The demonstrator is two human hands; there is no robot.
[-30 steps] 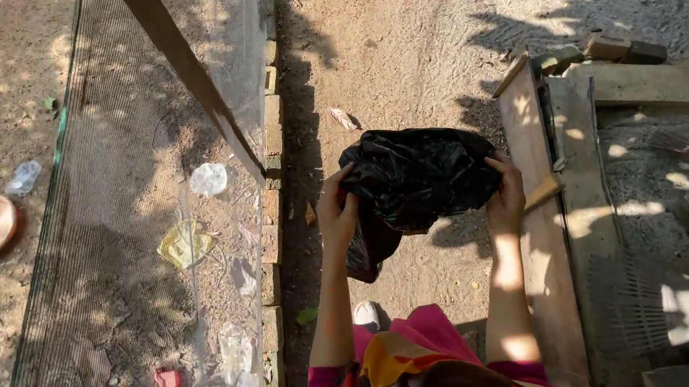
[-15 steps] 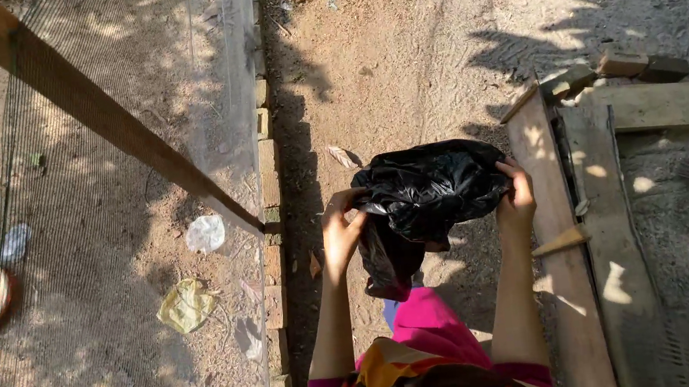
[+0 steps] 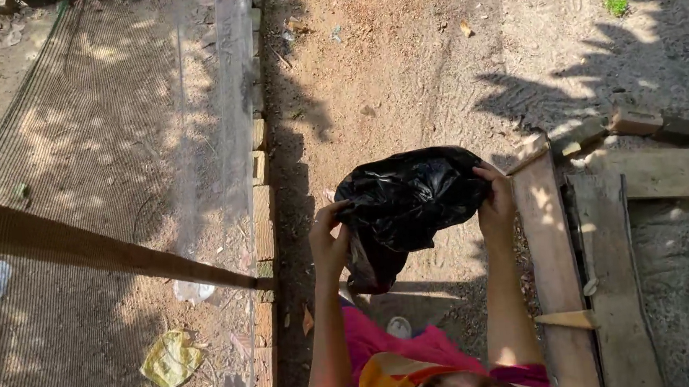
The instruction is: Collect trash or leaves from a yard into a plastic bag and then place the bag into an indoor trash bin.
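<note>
Head view, looking straight down: crumpled black plastic bag (image 3: 409, 204) held up in front of the body, above bare sandy ground (image 3: 399, 62), pinched at opposite edges so the thin film spreads between the two grips instead of collapsing. Left hand (image 3: 331, 241) closed on the bag's left edge, fingers curled over the rim, a loose fold of plastic hanging below it toward the knee. Right hand (image 3: 495, 204) closed on the right edge, thumb and fingertips clamped on the film at about the same height, keeping the top roughly level. Arms raised side by side, bag well clear of the dirt. Just right of the right hand, weathered wooden planks (image 3: 556, 249) lying flat, with bricks (image 3: 641, 123) at their far end. On the left, row of bricks (image 3: 262, 227) edging fine green mesh netting (image 3: 68, 203), braced by a slanting brown wooden pole (image 3: 89, 252); behind the mesh, yellow scrap of litter (image 3: 171, 360) on the soil. Pink and orange clothing (image 3: 403, 364) at the bottom edge.
</note>
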